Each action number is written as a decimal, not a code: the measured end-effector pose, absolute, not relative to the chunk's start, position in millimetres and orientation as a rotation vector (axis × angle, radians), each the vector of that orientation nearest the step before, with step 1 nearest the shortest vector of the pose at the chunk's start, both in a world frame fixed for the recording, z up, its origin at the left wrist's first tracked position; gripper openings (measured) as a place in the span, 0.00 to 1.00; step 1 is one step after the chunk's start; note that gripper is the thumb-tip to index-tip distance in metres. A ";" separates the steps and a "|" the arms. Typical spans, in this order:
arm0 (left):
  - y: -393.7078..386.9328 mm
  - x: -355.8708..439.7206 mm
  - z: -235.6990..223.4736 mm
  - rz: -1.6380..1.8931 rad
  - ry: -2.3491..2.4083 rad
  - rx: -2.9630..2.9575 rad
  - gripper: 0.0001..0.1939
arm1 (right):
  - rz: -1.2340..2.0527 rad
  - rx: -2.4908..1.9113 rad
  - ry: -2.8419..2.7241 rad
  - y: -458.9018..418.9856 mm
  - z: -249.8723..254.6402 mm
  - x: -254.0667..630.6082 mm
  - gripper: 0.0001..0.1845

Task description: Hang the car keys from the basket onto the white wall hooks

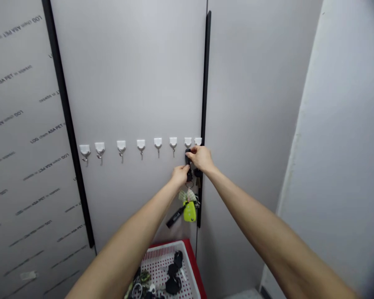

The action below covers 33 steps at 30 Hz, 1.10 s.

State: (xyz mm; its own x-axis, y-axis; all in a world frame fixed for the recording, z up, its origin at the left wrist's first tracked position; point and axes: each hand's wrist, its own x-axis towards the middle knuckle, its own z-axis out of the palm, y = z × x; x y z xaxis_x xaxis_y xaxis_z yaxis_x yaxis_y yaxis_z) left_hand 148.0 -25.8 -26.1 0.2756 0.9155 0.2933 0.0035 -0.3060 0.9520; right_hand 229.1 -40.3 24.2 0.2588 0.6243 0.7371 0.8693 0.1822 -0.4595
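Both hands are raised to the right end of a row of white adhesive hooks (141, 144) on a pale door. My left hand (180, 175) pinches the lower part of a black strap of a keychain (189, 211), from which hang a ring, a checked bow, a yellow-green key cover and a black tag. My right hand (202, 157) has its fingers closed on the strap's top, just below the second hook from the right (188, 141). Whether the strap is around that hook is hidden by the fingers. Behind it, another dark key set (198, 173) hangs near the rightmost hook (198, 141).
Below, a white perforated basket (191, 270) holds several black keys (173, 284) and key rings, standing on something red (195, 261). Long black handles (206, 62) run down the door edges. A white wall (339, 145) rises at the right.
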 end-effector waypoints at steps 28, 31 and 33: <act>-93.8 22.3 -258.6 0.267 1.261 2.533 0.12 | -0.001 -1.761 -2.567 -111.5 -239.7 155.8 0.11; -94.0 22.1 -257.7 0.249 1.206 2.528 0.12 | 0.040 -1.723 -2.610 -112.3 -237.6 158.3 0.11; -94.4 22.3 -257.9 0.266 1.191 2.510 0.14 | 0.085 -1.692 -2.644 -112.3 -237.2 161.6 0.11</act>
